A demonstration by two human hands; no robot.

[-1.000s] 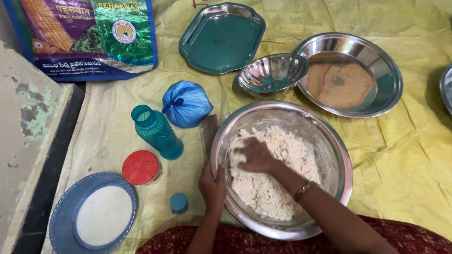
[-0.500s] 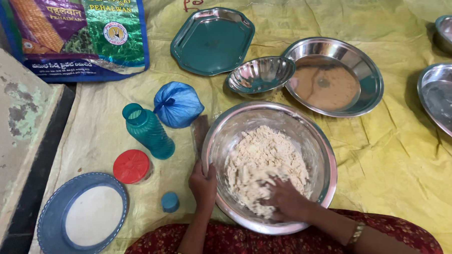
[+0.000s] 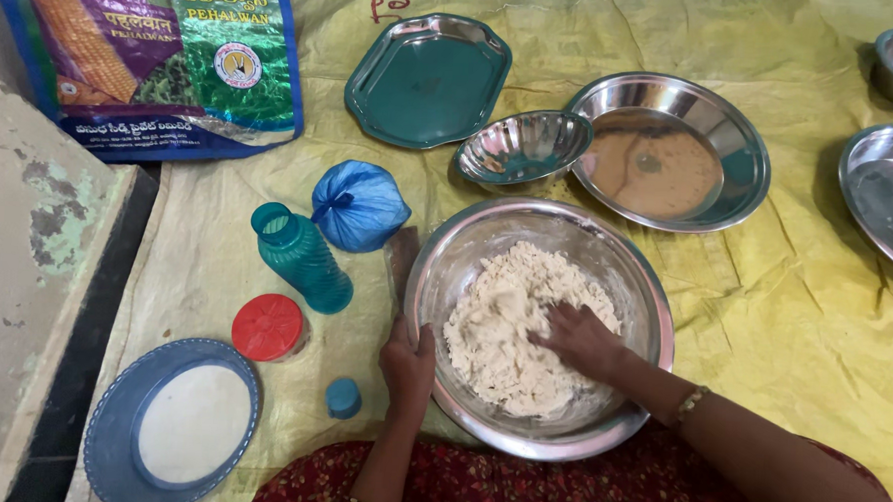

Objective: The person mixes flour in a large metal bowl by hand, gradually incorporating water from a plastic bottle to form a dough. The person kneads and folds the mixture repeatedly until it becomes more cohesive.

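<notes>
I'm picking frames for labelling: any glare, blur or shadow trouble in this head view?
Head view: sharp overall; soft, even light; bright glints on the steel bowl rim and small bowl; right hand in the flour slightly soft; left hand crisp; edges bend a little.

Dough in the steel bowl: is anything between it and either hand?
Nothing visible. The right hand presses straight into the dough, and the left hand grips the rim of the steel bowl.
</notes>
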